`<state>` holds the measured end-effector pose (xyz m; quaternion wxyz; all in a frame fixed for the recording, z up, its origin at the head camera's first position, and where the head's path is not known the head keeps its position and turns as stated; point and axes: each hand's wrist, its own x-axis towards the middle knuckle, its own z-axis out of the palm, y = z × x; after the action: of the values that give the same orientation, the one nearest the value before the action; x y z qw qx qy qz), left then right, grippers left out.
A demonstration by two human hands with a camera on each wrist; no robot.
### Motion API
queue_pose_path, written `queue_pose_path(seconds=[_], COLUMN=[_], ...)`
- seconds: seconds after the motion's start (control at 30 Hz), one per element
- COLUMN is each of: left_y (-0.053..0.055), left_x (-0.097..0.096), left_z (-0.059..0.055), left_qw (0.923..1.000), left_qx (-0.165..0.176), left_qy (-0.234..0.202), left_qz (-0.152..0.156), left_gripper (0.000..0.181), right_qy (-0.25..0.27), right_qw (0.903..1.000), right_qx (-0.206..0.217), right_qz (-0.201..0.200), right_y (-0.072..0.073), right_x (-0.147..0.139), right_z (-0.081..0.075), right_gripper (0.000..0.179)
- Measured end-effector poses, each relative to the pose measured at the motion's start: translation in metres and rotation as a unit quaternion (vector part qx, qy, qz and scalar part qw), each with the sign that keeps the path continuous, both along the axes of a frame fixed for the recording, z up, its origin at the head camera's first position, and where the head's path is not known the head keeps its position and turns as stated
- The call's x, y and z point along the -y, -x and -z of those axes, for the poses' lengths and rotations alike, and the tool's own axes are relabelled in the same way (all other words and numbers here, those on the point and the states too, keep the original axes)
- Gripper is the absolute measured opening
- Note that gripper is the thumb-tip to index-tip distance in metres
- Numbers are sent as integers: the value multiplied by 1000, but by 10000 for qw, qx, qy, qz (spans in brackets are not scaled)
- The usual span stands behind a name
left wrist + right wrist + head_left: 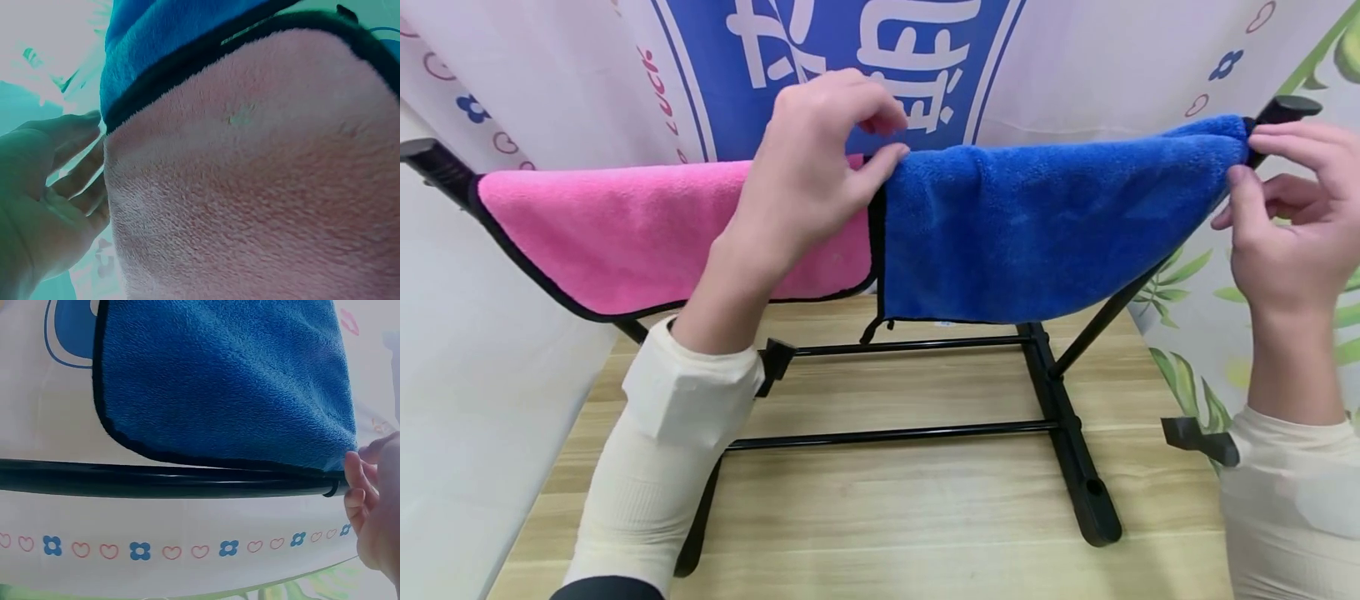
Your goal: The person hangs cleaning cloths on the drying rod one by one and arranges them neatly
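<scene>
A blue plush towel (1022, 233) with black edging hangs over the top bar of a black frame (1082, 467). Beside it, on the left, hangs a pink plush towel (602, 233), also edged in black. My left hand (812, 150) is at the top edge where the two towels meet. Its thumb touches the blue towel's upper corner, and a gap separates it from the bent forefinger. At the far right end, my right hand (1300, 208) pinches the blue towel's upper corner between thumb and fingers. That corner lies by the dark bar (162, 481) in the right wrist view.
The frame stands on a wood-grain tabletop (880, 508). Behind it hangs a white curtain (1075, 67) with a blue printed panel (842, 50). The frame's left end (433, 162) sticks up past the pink towel. Leaf-patterned covering (1187, 367) is on the right.
</scene>
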<state>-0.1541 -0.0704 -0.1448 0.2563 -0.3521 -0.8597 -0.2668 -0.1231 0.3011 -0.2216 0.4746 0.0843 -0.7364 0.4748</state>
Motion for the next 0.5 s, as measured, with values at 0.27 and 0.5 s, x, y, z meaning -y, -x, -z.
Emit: queue_pose_path(seconds=[0.27, 0.5], left_y=[-17, -31], left_x=[5, 8], left_z=[27, 41], left_qw=[9955, 9955], left_qx=[-624, -214], left_qy=[-687, -910], left_qz=[169, -142], left_gripper=[11, 10], right_qy=[807, 1023], right_qw=[9961, 9940], right_qx=[229, 386], right_qz=[282, 53], right_y=[0, -1], right_x=[-7, -7], right_z=[15, 16], right_gripper=[24, 15])
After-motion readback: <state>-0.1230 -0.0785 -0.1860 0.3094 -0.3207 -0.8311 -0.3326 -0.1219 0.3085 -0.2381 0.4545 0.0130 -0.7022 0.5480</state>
